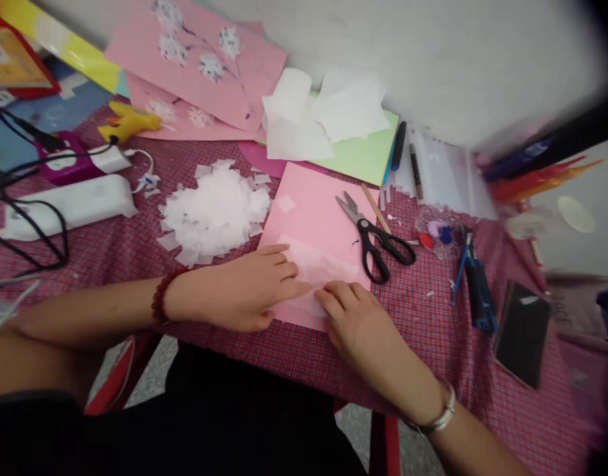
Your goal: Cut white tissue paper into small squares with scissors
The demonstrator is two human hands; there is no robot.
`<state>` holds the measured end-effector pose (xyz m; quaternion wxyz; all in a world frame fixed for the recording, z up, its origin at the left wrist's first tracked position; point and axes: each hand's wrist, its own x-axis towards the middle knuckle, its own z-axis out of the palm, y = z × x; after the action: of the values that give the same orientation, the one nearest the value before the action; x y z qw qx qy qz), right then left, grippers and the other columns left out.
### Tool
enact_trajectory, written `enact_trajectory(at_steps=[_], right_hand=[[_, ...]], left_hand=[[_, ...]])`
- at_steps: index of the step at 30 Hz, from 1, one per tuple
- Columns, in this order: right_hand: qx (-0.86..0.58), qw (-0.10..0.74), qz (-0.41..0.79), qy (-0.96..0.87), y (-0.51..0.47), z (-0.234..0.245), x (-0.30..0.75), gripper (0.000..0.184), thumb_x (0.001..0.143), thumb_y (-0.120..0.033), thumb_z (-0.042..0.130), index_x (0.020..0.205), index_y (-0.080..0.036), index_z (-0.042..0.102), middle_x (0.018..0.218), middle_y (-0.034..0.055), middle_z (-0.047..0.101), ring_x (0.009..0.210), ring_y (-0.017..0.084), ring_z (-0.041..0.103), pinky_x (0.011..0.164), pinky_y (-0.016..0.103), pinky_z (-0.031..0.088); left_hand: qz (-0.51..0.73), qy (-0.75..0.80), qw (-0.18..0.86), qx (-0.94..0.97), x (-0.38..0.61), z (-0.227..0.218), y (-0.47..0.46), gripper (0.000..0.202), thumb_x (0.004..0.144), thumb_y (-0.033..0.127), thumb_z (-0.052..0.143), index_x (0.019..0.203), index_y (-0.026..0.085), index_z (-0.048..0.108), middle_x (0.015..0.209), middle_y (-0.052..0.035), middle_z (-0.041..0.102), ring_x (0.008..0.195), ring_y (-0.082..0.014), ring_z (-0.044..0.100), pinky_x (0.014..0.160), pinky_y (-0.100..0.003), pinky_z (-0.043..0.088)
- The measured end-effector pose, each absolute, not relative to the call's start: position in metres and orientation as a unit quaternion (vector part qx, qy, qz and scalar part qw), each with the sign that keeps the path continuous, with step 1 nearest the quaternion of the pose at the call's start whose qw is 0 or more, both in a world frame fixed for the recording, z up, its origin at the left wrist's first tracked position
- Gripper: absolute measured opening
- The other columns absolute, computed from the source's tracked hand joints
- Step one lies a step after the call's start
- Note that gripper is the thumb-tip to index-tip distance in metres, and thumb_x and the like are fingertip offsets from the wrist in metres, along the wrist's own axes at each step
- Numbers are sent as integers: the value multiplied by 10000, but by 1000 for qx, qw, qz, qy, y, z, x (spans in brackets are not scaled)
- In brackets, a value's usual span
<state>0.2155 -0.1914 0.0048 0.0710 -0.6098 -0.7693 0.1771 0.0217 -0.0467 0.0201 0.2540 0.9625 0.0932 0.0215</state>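
A pink paper sheet (316,205) lies on the red checked tablecloth (423,317). A thin white tissue piece (324,266) rests on its near half. My left hand (244,291) lies flat with fingers stretched out, fingertips pressing the tissue's left edge. My right hand (356,317) lies beside it, fingers bent down onto the tissue's near edge. Neither hand lifts anything. A pile of cut white tissue squares (215,211) sits just beyond my left hand. Black-handled scissors (376,238) lie to the right of the pink sheet.
Pink sheets with white tissue flowers (199,59) lie at the back, white tissue sheets (324,112) on green paper beside them. A yellow glue gun (128,120), a white power strip (71,205) and cables are at left. A blue cutter (477,291) and a dark phone (522,334) lie right.
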Motion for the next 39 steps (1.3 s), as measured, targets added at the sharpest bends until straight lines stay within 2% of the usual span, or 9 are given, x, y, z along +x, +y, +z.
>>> enact_trajectory(at_steps=[4,11,16,20,24,29,32,36,39], right_hand=[[-625,159,197,-738,-184,-8,229,211,857,-58,525,967,-210,620,984,121,634,919,296,563,825,481,489],[-629,353,341,-602,-178,-20,257,139,913,-118,490,872,-237,549,852,33,593,809,201,588,717,357,477],[-627,352,365,-592,-183,-16,260,110,944,-313,520,1008,-252,584,920,52,605,844,229,594,735,386,487],[-602,304,352,-649,-192,-12,251,549,837,-523,649,1299,-277,485,1168,119,586,1065,333,555,891,504,471],[-617,232,236,-714,-194,-13,236,669,794,-328,740,1376,-256,417,1248,145,557,1141,349,527,963,544,445],[-654,218,96,-718,-190,-18,236,443,835,-103,578,1256,-221,512,1101,113,620,1007,300,587,863,498,495],[-670,202,84,-709,-189,-19,245,552,763,-8,482,1269,-226,504,1083,105,622,1006,303,599,848,502,494],[-657,205,122,-716,-189,-19,247,716,718,-14,481,1392,-241,393,1194,118,585,1130,331,560,925,544,462],[-659,222,142,-705,-188,-18,242,685,796,-162,598,1427,-263,350,1172,111,610,1104,338,574,912,546,460]], left_hand=[[31,73,267,960,23,2,-47,365,764,327,679,1113,231,635,1061,-71,655,1056,-270,563,1176,-509,186],[78,137,308,938,22,-18,-35,182,813,257,611,988,256,661,991,-46,665,994,-248,577,1119,-482,279],[86,175,366,910,24,-15,-26,100,815,260,591,738,240,652,790,-33,658,809,-227,567,902,-427,389],[94,179,354,913,28,-15,-28,226,866,311,576,668,221,636,716,-25,636,725,-197,537,795,-368,368],[116,158,300,933,30,-16,-31,307,920,306,526,649,195,617,673,-19,603,695,-175,517,771,-337,364],[112,139,232,956,27,-18,-30,345,979,308,449,710,159,607,693,-23,610,713,-163,525,780,-323,376],[120,139,230,956,25,-21,-28,353,984,324,452,707,159,595,697,-15,610,708,-157,533,769,-318,369],[120,144,241,952,26,-23,-27,363,985,332,454,696,160,591,693,-11,612,700,-154,536,758,-314,363],[113,144,251,951,28,-24,-26,365,989,344,447,713,161,602,708,-14,620,716,-157,545,771,-316,363]])
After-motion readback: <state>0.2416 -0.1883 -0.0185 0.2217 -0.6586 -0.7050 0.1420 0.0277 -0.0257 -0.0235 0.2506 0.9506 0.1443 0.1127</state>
